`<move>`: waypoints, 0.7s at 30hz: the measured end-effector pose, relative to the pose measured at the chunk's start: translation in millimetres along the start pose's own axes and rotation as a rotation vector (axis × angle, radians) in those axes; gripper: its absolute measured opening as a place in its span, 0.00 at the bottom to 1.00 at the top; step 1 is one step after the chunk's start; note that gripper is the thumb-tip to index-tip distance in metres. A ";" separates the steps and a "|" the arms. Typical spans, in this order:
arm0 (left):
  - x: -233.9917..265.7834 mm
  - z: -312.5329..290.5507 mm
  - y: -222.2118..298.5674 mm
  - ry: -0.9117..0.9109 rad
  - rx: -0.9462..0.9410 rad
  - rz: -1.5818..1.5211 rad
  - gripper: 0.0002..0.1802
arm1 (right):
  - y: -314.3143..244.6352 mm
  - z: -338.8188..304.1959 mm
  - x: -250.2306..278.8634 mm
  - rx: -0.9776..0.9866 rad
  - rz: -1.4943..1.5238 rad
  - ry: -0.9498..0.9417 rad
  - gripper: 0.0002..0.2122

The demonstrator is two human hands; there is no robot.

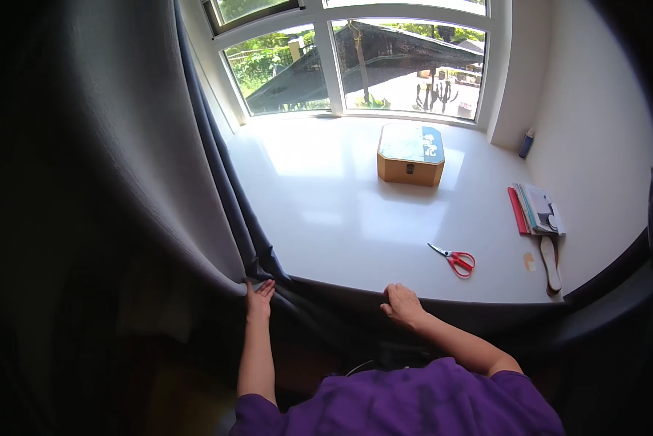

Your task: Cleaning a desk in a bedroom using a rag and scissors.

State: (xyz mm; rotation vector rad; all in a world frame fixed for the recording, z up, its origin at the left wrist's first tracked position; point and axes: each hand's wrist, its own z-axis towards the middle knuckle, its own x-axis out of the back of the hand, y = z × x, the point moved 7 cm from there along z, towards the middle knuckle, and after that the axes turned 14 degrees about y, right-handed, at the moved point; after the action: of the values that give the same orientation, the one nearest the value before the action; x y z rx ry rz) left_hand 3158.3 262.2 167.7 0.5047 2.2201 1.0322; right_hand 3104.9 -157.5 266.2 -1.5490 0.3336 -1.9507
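Observation:
A grey curtain [141, 131] with a dark lining [228, 196] hangs at the left and bunches at the sill's near left corner. My left hand [259, 299] is against its lower folds, palm turned up and fingers stretched out. From there a dark stretch of curtain cloth [334, 294] runs along the front edge of the white windowsill [326, 247]. My right hand [403, 304] is closed over that front edge, its fingers curled on the dark cloth. Scissors with red handles [459, 261] lie on the sill beyond my right hand, slightly spread.
A wooden box [411, 171] with a patterned lid and a clasp stands near the window [406, 65]. On the right are stacked notebooks [537, 207], a wooden-backed brush [550, 265], a small beige patch [529, 261] and a dark blue bottle [526, 143] by the wall.

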 end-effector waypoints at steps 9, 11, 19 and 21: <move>50.5 130.3 197.8 0.172 -0.131 -0.370 0.46 | 44.2 8.2 -18.3 -0.119 -0.162 -0.020 0.05; 52.0 136.6 240.7 -0.017 -0.377 -0.367 0.39 | 47.6 8.2 -21.0 -0.128 -0.176 -0.027 0.04; 111.8 174.4 222.7 0.057 -0.623 -0.018 0.39 | 43.2 12.3 -24.3 -0.093 -0.165 -0.064 0.03; 126.9 168.4 221.9 0.086 -0.701 0.086 0.38 | 42.4 12.3 -27.4 -0.077 -0.154 -0.072 0.03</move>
State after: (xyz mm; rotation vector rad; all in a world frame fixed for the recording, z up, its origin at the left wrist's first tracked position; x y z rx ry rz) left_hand 3197.6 562.9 209.4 0.2385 1.7456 1.7918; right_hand 3132.9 -171.7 224.7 -1.7357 0.2690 -2.0133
